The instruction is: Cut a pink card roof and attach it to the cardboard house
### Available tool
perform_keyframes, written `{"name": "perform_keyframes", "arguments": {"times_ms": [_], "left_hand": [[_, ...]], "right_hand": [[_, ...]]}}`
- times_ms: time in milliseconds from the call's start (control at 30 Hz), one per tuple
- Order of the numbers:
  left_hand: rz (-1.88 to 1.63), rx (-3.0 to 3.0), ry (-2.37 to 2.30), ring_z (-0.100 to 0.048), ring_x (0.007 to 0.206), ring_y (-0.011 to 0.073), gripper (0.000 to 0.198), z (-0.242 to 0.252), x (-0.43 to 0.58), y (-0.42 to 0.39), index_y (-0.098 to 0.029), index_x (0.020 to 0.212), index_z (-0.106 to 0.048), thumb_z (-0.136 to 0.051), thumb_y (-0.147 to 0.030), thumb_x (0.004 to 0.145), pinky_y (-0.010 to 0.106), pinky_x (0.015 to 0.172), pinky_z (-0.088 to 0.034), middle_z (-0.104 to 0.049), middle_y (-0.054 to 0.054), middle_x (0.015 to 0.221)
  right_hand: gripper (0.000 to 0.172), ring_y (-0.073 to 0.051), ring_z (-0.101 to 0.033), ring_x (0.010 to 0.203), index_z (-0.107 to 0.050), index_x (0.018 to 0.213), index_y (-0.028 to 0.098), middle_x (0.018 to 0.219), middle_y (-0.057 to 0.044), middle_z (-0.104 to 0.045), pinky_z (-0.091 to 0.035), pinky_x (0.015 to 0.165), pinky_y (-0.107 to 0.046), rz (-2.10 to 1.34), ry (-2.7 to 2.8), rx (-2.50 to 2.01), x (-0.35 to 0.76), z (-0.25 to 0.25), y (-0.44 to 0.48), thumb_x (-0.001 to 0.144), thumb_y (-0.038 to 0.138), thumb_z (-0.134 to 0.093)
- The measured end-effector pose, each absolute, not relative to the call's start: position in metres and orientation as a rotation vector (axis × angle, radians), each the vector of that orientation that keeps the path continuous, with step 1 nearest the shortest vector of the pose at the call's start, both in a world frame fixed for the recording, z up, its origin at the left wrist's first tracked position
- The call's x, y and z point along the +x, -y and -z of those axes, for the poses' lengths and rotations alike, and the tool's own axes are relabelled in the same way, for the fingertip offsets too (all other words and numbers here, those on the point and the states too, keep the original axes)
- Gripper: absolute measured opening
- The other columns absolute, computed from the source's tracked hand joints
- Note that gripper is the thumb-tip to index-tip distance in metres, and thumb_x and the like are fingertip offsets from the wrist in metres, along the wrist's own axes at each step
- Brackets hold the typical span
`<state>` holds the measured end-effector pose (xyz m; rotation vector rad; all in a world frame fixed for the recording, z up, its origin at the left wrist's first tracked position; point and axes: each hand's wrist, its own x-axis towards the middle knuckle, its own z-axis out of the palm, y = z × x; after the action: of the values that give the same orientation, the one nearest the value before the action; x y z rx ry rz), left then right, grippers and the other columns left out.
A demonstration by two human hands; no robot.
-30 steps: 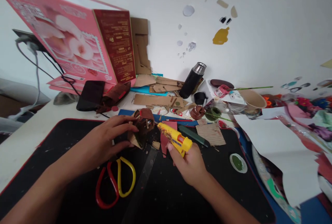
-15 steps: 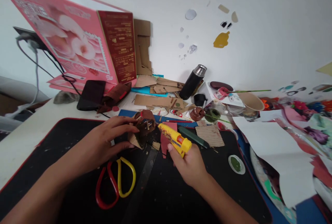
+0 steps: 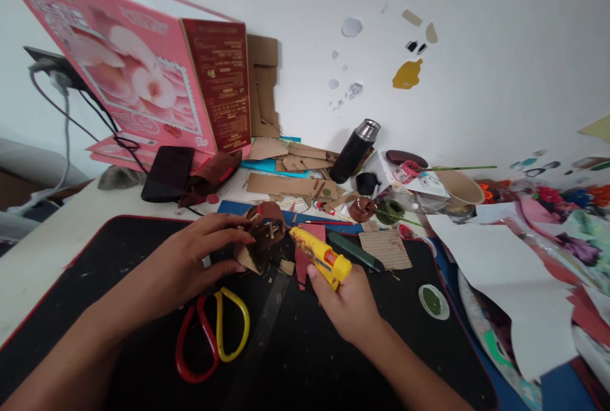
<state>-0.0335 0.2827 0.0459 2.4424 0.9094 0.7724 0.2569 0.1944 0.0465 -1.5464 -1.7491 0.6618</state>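
My left hand (image 3: 210,249) grips a small brown cardboard model (image 3: 267,230) by its left side, thumb below and fingers above. Small pale sticks form a cross shape on the model. Wrapped round the handle of a yellow glue gun (image 3: 320,254) is my right hand (image 3: 350,309). The gun's nozzle points left, close to the model's right side; whether it touches cannot be told. Below my left hand lie scissors with one red and one yellow handle (image 3: 232,325); their blades are hidden. Reddish card (image 3: 304,265) lies beneath the gun's front.
A black mat (image 3: 305,360) covers the table's front. Behind it are a black flask (image 3: 355,152), cardboard scraps (image 3: 290,187), a dark green craft knife-like tool (image 3: 355,251) and open paint pots (image 3: 363,208). A phone (image 3: 168,174) leans by a pink box (image 3: 143,74). White paper (image 3: 515,284) lies right.
Almost nothing differs. Both hands, the model and the glue gun keep nearly the same places; the view has shifted very slightly.
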Motion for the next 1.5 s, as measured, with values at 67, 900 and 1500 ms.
{"name": "perform_keyframes", "arguments": {"times_ms": [67, 900, 1500], "left_hand": [[-0.765, 2.447, -0.907, -0.069, 0.125, 0.0276, 0.027, -0.0459, -0.0339, -0.2826, -0.031, 0.126, -0.071, -0.065, -0.042, 0.103, 0.045, 0.104, -0.060, -0.066, 0.008, 0.142], [-0.732, 2.417, -0.932, -0.069, 0.124, 0.0291, 0.027, -0.0444, -0.0309, -0.2789, -0.032, 0.124, -0.074, -0.065, -0.045, 0.102, 0.047, 0.103, -0.060, -0.068, 0.009, 0.142], [-0.739, 2.397, -0.928, -0.068, 0.125, 0.0298, 0.026, -0.0413, -0.0302, -0.2769, -0.032, 0.126, -0.072, -0.067, -0.040, 0.101, 0.049, 0.105, -0.059, -0.066, 0.009, 0.143]], "right_hand": [[0.037, -0.014, -0.055, 0.044, -0.054, 0.065, 0.024, 0.049, 0.003, -0.055, -0.039, 0.049, -0.025, -0.661, 1.749, -1.549, 0.2572, -0.0468, -0.1946, 0.100, 0.037, -0.055], [0.031, -0.015, -0.060, 0.055, -0.064, 0.075, 0.021, 0.061, 0.000, -0.063, -0.043, 0.056, -0.026, -0.590, 1.816, -1.538, 0.2550, -0.0503, -0.1985, 0.101, 0.036, -0.055], [0.027, -0.020, -0.070, 0.065, -0.073, 0.085, 0.021, 0.072, -0.004, -0.073, -0.054, 0.067, -0.029, -0.619, 1.867, -1.529, 0.2521, -0.0470, -0.1988, 0.101, 0.034, -0.056]]}}
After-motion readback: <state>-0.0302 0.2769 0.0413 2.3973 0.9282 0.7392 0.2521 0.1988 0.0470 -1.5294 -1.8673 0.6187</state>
